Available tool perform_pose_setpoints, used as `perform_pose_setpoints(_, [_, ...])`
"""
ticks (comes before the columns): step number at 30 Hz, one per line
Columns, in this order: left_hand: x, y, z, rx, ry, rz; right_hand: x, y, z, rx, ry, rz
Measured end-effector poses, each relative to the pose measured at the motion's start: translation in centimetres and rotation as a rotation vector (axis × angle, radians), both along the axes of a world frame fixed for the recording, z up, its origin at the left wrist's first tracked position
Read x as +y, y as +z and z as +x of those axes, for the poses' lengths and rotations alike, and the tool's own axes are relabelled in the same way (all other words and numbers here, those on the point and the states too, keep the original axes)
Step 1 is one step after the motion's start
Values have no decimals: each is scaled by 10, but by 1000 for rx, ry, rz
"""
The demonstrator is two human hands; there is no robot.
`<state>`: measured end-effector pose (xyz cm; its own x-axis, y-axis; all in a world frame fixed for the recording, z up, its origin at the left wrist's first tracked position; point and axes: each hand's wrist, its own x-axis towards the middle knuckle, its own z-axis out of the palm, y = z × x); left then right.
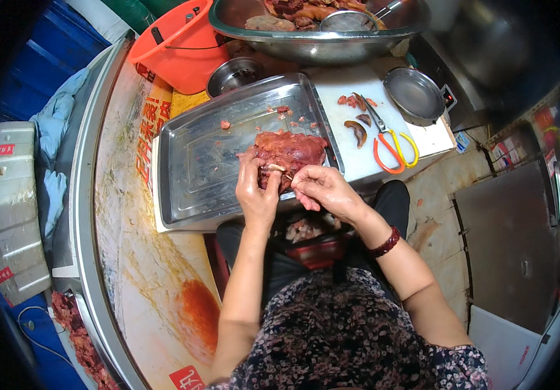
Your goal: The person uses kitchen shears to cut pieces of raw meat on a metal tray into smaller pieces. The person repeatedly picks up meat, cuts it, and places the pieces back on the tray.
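Observation:
A large piece of reddish-brown meat (289, 148) rests at the near right corner of a rectangular stainless-steel tray (197, 156). My left hand (256, 192) grips its near left side, with fingers over the top and the thumb at the near edge. Beneath those fingers shows a whitish bit (275, 167) of the meat. Close beside it, my right hand (327, 191) pinches thumb and forefinger together at the meat's near edge. Something thin and pale sticks out from that pinch, too small to identify. Small meat scraps (282, 111) lie on the tray.
Right of the tray, scissors (389, 144) with orange and yellow handles and dark scraps (356, 132) lie on a white board (338, 80). A metal dish (414, 92) sits beyond. Behind stand an orange bucket (177, 53), a small bowl (233, 75) and a large meat-filled basin (309, 46).

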<state>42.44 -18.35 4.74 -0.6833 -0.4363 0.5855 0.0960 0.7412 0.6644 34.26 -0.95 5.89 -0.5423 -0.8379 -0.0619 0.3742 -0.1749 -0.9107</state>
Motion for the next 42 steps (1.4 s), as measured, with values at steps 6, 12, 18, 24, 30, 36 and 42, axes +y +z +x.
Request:
perform_pose_setpoints(6, [16, 10, -6, -7, 105, -151, 22, 9, -8, -342, 39, -297])
perform_pose_setpoints(12, [22, 12, -13, -218, 197, -349, 39, 10, -10, -275, 4, -310])
perform_pose_setpoints(18, [19, -2, -11, -152, 197, -399, 42, 1, -14, -148, -138, -174])
perform_pose_setpoints(24, [21, -6, -14, -52, 178, -290, 37, -34, -60, 445, -503, 288])
perform_pose_setpoints(30, [25, -6, -16, 66, 116, -173, 33, -28, -112, 1286, -727, 685])
perform_pose_setpoints(36, [25, -3, -17, 46, 148, -118, 18, -1, -99, 1348, -785, 601])
perform_pose_setpoints(42, [25, -13, -14, 114, 131, -180, -28, 26, -37, 1045, -382, 212])
